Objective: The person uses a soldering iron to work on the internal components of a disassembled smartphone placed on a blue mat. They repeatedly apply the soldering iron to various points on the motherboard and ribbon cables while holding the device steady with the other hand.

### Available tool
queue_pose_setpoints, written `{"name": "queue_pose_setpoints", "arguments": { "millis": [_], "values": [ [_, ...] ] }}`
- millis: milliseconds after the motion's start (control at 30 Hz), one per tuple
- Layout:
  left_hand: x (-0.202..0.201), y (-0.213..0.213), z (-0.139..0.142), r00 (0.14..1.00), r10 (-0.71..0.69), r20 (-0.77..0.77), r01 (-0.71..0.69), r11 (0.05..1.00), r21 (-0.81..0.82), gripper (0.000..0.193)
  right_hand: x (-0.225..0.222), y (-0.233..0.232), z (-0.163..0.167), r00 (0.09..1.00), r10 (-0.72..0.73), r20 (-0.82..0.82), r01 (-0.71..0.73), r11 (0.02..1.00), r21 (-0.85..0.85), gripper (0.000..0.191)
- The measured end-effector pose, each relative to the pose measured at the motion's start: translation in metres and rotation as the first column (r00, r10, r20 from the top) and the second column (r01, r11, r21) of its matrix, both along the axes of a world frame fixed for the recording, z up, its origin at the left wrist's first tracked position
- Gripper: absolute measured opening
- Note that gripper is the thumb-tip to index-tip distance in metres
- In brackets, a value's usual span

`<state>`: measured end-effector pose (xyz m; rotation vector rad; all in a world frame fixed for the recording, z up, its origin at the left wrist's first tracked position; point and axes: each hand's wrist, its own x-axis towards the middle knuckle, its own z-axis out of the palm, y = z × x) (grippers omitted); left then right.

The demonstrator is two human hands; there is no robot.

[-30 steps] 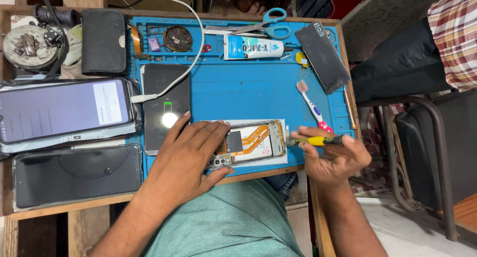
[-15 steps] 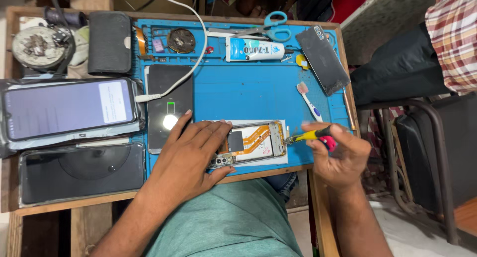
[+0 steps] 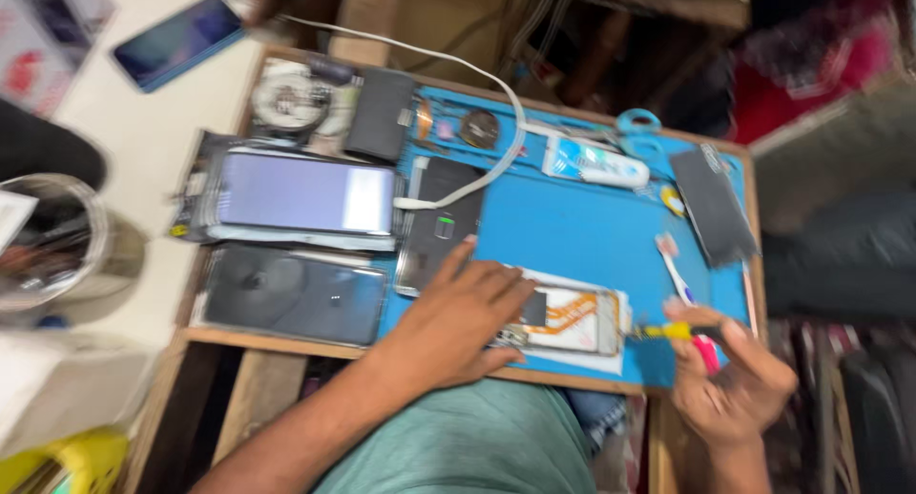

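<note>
On blue mat point(image 3: 582, 236): left hand point(image 3: 458, 322) flat, covering opened phone point(image 3: 572, 320); right hand point(image 3: 730, 384) grip clamped on blurred yellow screwdriver point(image 3: 668, 331).

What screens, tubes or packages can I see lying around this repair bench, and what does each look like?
Lit phone screen: left of the blue mat, pale violet rectangle.
Dark phone screen: just below it, glossy black.
Blue phone: top left on the pale surface, tilted.
White-and-blue tube: top of the mat, lying flat.
Black phone with small lit icon: mat's left edge, white cable attached.
Opened phone: under the left hand, orange ribbon inside.
</note>
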<state>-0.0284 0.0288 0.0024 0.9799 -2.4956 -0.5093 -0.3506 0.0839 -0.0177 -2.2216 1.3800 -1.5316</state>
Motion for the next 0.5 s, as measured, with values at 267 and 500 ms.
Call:
{"name": "queue_pose_setpoints", "arguments": {
  "millis": [267, 500],
  "values": [
    [0.012, -0.001, 0.016, 0.999, -0.05, -0.006, 0.05, 0.997, 0.066, 0.084, -0.022, 0.01, -0.024, 0.998, 0.037, 0.046, -0.039, 0.998, 0.045, 0.055],
    [0.045, -0.046, 0.06, 0.976, 0.124, -0.177, -0.177, 0.928, -0.328, 0.079, -0.043, 0.0, -0.046, 0.999, 0.039, -0.026, -0.04, 0.998, -0.056, 0.049]
  ]
}}
